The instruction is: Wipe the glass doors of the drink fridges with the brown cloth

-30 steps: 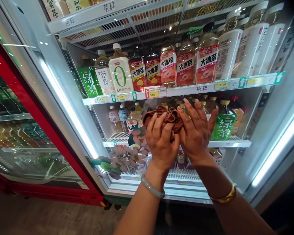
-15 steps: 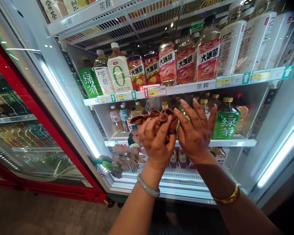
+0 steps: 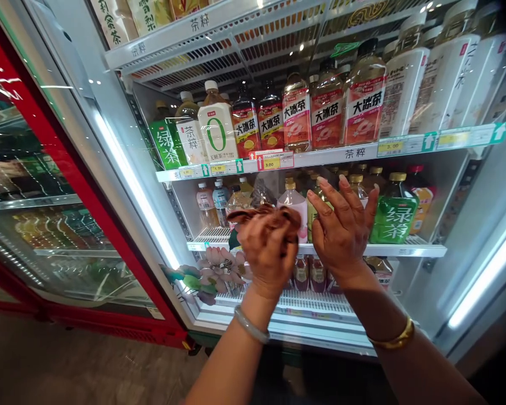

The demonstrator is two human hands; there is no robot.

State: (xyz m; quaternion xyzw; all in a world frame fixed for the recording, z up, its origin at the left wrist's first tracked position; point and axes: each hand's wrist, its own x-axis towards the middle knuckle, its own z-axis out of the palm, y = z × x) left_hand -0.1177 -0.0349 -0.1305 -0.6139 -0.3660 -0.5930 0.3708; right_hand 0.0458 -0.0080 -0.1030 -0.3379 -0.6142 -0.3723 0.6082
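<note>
My left hand (image 3: 266, 256), with a pale bangle at the wrist, is closed round a crumpled brown cloth (image 3: 253, 216). Some of the cloth sticks out past the fingers to the left. To its right, my right hand (image 3: 343, 230) has its fingers stretched and spread, palm toward the glass door of a drinks fridge; a gold bangle (image 3: 398, 336) circles that wrist. Whether the right fingertips touch the glass, I cannot tell. Behind the hands, through the glass, stand a pink bottle (image 3: 293, 205) and a green tea bottle (image 3: 395, 211).
Above the hands, an upper shelf edge (image 3: 320, 157) with price tags carries several tea bottles. A flower decal (image 3: 221, 267) is on the glass at lower left. Left of it runs the red frame (image 3: 105, 197) of a neighbouring fridge. Light strips (image 3: 130, 180) line the sides.
My left hand and the cloth have shifted slightly down and left, away from the right hand, uncovering the pink bottle. My right hand stays spread, and the view has shifted a little.
</note>
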